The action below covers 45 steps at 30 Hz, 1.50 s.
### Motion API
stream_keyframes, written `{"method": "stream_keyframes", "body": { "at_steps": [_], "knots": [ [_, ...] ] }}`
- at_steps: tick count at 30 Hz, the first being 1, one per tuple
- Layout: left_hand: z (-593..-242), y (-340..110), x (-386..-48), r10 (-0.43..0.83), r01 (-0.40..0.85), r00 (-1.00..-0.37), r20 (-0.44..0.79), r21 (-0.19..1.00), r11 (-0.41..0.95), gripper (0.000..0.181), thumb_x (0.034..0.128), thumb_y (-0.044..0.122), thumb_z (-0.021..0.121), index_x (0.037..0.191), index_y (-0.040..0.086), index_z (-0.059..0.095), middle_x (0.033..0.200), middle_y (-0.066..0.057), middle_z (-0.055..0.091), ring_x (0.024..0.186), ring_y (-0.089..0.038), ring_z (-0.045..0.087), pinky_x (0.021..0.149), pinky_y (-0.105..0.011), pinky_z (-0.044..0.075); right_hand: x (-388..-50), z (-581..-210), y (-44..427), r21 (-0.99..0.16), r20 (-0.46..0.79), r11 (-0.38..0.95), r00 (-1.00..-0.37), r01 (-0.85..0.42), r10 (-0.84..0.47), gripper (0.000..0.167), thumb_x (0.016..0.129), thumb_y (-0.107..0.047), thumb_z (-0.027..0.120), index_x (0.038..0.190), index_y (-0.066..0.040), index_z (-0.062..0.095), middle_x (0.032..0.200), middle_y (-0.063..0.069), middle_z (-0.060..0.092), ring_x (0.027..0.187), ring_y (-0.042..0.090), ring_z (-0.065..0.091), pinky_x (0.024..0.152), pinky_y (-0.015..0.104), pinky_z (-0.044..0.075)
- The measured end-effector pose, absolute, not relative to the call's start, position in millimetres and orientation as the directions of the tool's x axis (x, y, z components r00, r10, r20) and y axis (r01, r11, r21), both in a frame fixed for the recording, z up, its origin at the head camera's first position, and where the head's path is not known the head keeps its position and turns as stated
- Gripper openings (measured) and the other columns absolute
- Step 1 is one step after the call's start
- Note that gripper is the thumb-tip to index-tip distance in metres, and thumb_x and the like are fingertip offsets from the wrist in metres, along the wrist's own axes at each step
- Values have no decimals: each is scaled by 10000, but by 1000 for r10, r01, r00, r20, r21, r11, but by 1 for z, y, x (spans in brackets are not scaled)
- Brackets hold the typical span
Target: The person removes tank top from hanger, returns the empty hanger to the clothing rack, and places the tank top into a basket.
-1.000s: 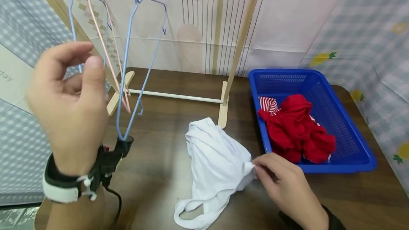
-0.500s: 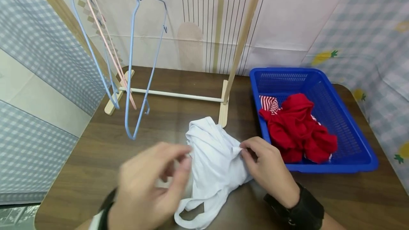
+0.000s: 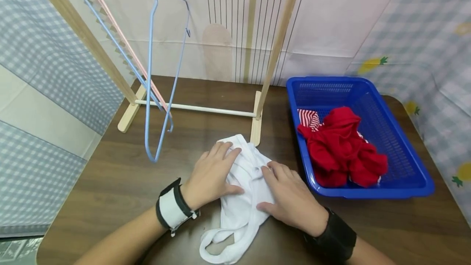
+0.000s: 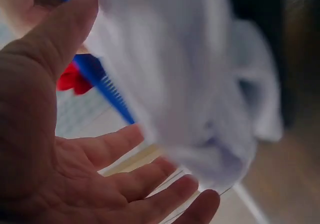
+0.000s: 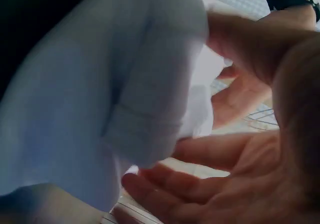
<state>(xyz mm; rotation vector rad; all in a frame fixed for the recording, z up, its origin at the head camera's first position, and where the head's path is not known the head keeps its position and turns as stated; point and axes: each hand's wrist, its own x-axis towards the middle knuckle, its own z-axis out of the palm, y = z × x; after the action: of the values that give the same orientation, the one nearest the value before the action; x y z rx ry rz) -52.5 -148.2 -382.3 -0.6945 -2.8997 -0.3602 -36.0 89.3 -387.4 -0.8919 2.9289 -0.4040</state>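
A white tank top lies bunched on the table, a loop of its strap spread toward the front. My left hand rests on its upper left side with the fingers spread. On the right side my right hand touches the cloth, fingers loosely bent and thumb apart. In the left wrist view, the left fingers lie extended along the blurred white cloth. The right wrist view has the right fingers beside a fold of it. Neither hand visibly grips the cloth.
A blue basket with red garments and a red-striped cloth stands right. Behind the tank top is a wooden rack with a white bottom bar. Blue and pink hangers hang at left.
My left hand has come from beside the hangers to the tank top. My right hand has moved inward, folding the right side over, and released its pinch. The rear hangers have swung.
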Motion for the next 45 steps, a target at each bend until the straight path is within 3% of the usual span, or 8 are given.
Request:
{"method": "stream_keyframes", "body": {
  "at_steps": [3, 7, 11, 17, 25, 32, 40, 45],
  "knots": [
    [-391, -147, -58, 431, 443, -896, 105, 191, 876, 1023, 640, 578, 939, 1444, 76, 554, 1403, -187, 621, 1311, -357, 592, 940, -535, 557, -38, -391, 86, -218, -43, 824, -838, -523, -543, 937, 731, -466, 921, 1465, -36, 527, 1400, 226, 579, 1266, 392, 582, 946, 579, 560],
    [-397, -142, -61, 425, 428, -903, 60, 189, 884, 923, 665, 503, 946, 1404, 89, 579, 1284, -138, 666, 1197, -323, 647, 923, -499, 574, -40, -395, 81, -213, -57, 828, -839, -519, -541, 863, 749, -378, 924, 1432, -24, 531, 1256, 188, 629, 1084, 332, 628, 768, 468, 611],
    [-400, -136, -62, 444, 456, -890, 105, 194, 868, 673, 682, 359, 939, 1241, 108, 659, 1075, -95, 694, 982, -289, 683, 740, -434, 589, -40, -398, 79, -207, 3, 814, -832, -543, -555, 635, 786, -235, 894, 1303, -32, 585, 1052, 122, 641, 896, 237, 622, 624, 351, 557],
    [-397, -131, -60, 434, 452, -892, 127, 220, 865, 387, 718, 259, 877, 1042, 163, 688, 870, -60, 718, 747, -263, 699, 510, -389, 489, -42, -400, 78, -199, 98, 808, -832, -554, -546, 379, 785, -100, 834, 1097, -77, 621, 912, 59, 649, 807, 204, 648, 568, 346, 533],
    [-354, -127, -48, 413, 461, -885, 216, 284, 841, 329, 776, 272, 800, 1080, 189, 706, 841, -20, 683, 655, -178, 615, 486, -337, 429, -28, -361, 93, -305, 213, 796, -853, -522, -477, 458, 789, -62, 848, 1203, -80, 652, 1074, 56, 717, 952, 187, 681, 788, 390, 623],
    [-299, -110, -49, 399, 598, -780, 482, 385, 703, 310, 827, 205, 724, 1135, 178, 722, 927, 19, 677, 709, -113, 575, 591, -300, 495, -20, -299, 121, -258, 525, 748, -739, -611, -423, 512, 706, 5, 856, 1182, -51, 674, 1076, 85, 720, 958, 215, 690, 825, 393, 569],
    [-260, -72, -75, 399, 743, -650, 647, 431, 512, 252, 862, 183, 722, 1103, 112, 721, 995, -7, 719, 834, -103, 600, 729, -246, 525, -24, -246, 156, -256, 618, 808, -732, -531, -286, 445, 776, 2, 733, 1218, -29, 695, 1150, 162, 717, 1022, 312, 653, 989, 104, 376],
    [-243, -50, -95, 423, 755, -639, 642, 418, 505, 291, 891, 211, 701, 1161, 104, 711, 1092, -17, 735, 937, -110, 627, 813, -243, 530, -37, -233, 176, -228, 644, 861, -734, -456, -218, 424, 844, -67, 691, 1267, -39, 689, 1188, 190, 707, 1013, 356, 649, 1041, 69, 355]
  ]
}}
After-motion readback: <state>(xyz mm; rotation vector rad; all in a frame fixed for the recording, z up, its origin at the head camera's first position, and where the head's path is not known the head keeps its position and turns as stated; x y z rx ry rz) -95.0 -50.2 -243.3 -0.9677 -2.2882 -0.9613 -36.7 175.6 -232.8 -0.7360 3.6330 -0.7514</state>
